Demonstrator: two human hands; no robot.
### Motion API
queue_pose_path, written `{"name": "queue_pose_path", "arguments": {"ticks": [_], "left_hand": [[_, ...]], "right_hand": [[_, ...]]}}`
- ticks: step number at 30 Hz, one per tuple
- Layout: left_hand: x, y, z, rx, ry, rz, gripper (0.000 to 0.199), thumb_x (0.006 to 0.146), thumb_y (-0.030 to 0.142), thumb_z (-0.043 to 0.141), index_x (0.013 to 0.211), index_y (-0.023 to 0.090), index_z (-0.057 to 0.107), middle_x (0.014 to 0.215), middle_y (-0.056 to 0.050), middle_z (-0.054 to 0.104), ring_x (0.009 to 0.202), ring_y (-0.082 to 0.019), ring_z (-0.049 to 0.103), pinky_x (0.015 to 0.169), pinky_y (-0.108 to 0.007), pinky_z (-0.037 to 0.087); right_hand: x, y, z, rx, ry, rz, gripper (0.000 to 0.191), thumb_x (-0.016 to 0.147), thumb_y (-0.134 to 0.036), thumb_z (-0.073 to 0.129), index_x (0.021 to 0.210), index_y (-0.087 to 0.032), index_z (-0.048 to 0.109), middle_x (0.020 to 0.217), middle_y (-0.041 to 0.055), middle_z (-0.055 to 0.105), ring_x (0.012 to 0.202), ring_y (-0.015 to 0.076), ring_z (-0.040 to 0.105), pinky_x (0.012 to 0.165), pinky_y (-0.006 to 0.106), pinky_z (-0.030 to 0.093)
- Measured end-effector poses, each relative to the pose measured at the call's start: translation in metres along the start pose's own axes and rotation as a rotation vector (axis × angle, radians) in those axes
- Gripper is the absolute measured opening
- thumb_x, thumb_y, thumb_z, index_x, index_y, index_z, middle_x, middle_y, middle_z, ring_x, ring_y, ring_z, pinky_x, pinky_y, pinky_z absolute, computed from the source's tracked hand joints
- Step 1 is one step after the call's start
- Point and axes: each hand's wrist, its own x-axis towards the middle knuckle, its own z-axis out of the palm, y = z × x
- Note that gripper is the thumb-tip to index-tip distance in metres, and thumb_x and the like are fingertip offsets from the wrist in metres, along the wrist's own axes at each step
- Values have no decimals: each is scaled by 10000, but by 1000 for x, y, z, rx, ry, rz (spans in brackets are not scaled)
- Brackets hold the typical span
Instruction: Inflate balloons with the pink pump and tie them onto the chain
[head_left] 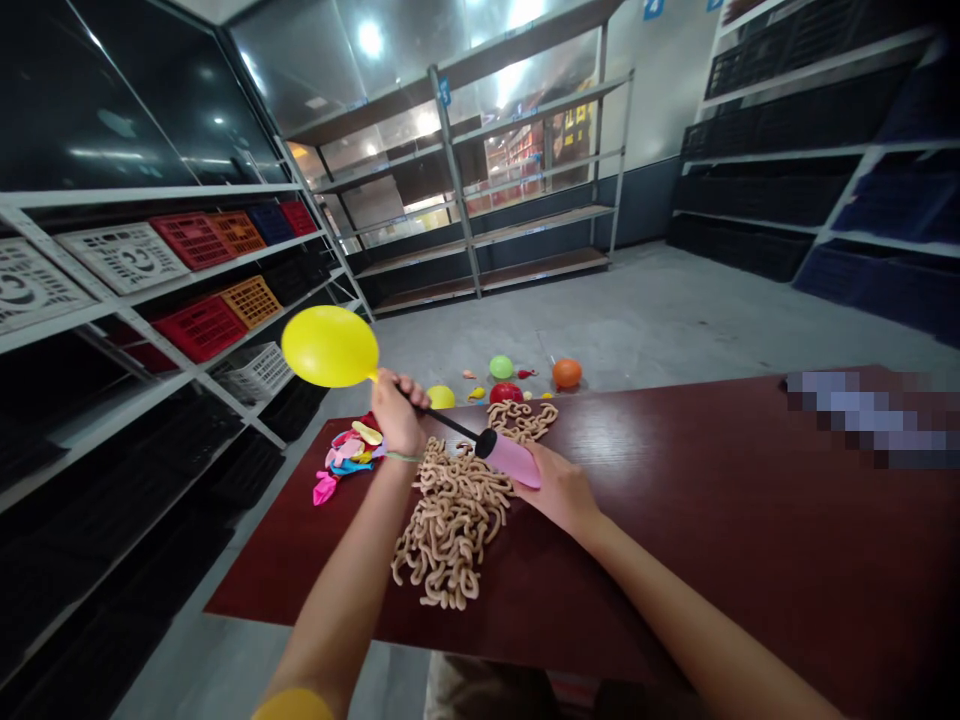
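Grey concrete floor (637,300) opens out behind the action, a bare-looking metal rack (540,270) standing at the far side, red crates (191,240) and white crates (124,255) filling shelves on the left! Up front we have a dark reddish-brown table (660,480), glossy under the lights, and both hands are busy above it. Left hand (399,412) has its fingers curled tight, gripping the neck of an inflated yellow balloon (330,345) that swells out to the left, with a black rod (446,420) running out of the same fist; how the two meet inside is hidden. Follow that rod to the right and nearer, and it enters the black-capped end of a pink pump (519,465), its barrel wrapped by the right hand (559,490), whose fingertips are mostly out of sight. Below them, a heap of beige, curly strands (457,510) sprawls over the table, with a smaller tangle at the far edge. Limp, colourful balloons (349,450) lie bunched at left, and beyond the far edge sit a green balloon (501,367), a red balloon (506,393) and, farther right, an orange balloon (567,374)
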Motion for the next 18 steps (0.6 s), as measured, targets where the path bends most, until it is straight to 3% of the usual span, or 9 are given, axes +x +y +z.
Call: {"name": "queue_pose_path", "arguments": {"ticks": [4, 7, 9, 11, 15, 18], "left_hand": [[-48, -59, 7, 19, -72, -158, 312, 871, 436, 557, 743, 220, 374, 546, 78, 395, 390, -63, 381, 399, -194, 328], [-59, -71, -1, 19, -58, -180, 322, 869, 453, 563, 750, 222, 374, 541, 80, 399, 391, -67, 389, 409, -200, 343], [-47, -55, -9, 39, -42, -178, 325, 862, 441, 574, 739, 221, 369, 535, 82, 389, 388, -67, 385, 403, -197, 332], [-27, -26, -15, 51, -35, -150, 318, 855, 413, 585, 730, 220, 365, 534, 83, 375, 382, -65, 370, 394, -193, 311], [9, 31, -9, 47, -13, -10, 300, 853, 407, 577, 732, 215, 380, 546, 84, 352, 373, -57, 331, 370, -187, 265], [11, 34, 7, 5, -25, 78, 291, 863, 414, 561, 744, 215, 385, 560, 82, 354, 374, -50, 321, 360, -182, 244]], "right_hand": [[0, 3, -3, -53, 3, 25, 447, 760, -298, 670, 1180, -192, 560, 1022, 83, 698, 901, 239, 664, 743, 318, 478], [0, -1, -6, -76, -25, 1, 421, 763, -299, 668, 1159, -191, 574, 1006, 82, 699, 883, 236, 663, 732, 317, 476], [-1, -5, -7, -70, -40, -32, 401, 770, -298, 663, 1149, -194, 580, 1001, 80, 700, 873, 230, 664, 733, 316, 476], [-1, -8, -6, -50, -45, -54, 393, 772, -288, 660, 1147, -198, 581, 998, 75, 699, 867, 224, 665, 737, 315, 478], [-2, -9, -2, 17, -59, -48, 413, 775, -291, 653, 1170, -210, 562, 1006, 59, 698, 874, 219, 669, 743, 313, 488], [-1, -5, -1, 63, -48, 3, 447, 777, -305, 657, 1200, -217, 541, 1038, 58, 694, 893, 221, 674, 743, 311, 493]]}}
